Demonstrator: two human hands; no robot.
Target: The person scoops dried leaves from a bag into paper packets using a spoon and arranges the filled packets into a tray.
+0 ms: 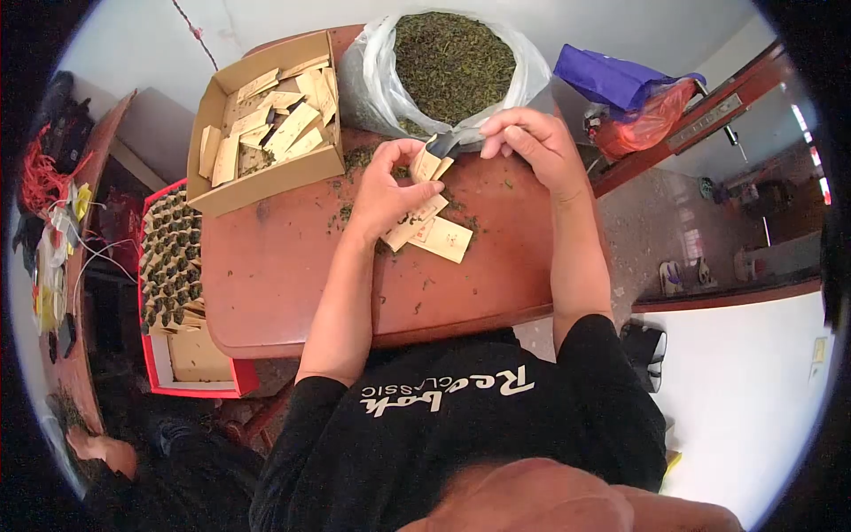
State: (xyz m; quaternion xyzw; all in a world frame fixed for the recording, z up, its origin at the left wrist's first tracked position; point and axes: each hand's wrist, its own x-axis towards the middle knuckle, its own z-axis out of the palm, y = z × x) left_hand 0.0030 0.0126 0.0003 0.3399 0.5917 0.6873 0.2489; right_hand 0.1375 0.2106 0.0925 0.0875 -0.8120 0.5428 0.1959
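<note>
My left hand [396, 191] is closed around a small tan paper packet [431, 165] and holds it tilted, its mouth towards the back. My right hand [536, 146] pinches the handle of a grey metal spoon [466, 136], whose other end is at the packet's mouth. What lies in the spoon's bowl is too small to make out. Right behind both hands stands a clear plastic bag [362, 75], its top spread wide, full of dark green dried leaves [454, 66]. Beneath my left hand, a few flat paper packets [446, 239] lie on the red-brown table [284, 284].
A cardboard box [266, 191] of loose packets sits at the table's back left. Below it, a red-edged box [248, 377] holds many leaf-filled packets [168, 257]. Purple [612, 75] and red bags [643, 133] are at the right. Another person's hand [104, 450] shows lower left.
</note>
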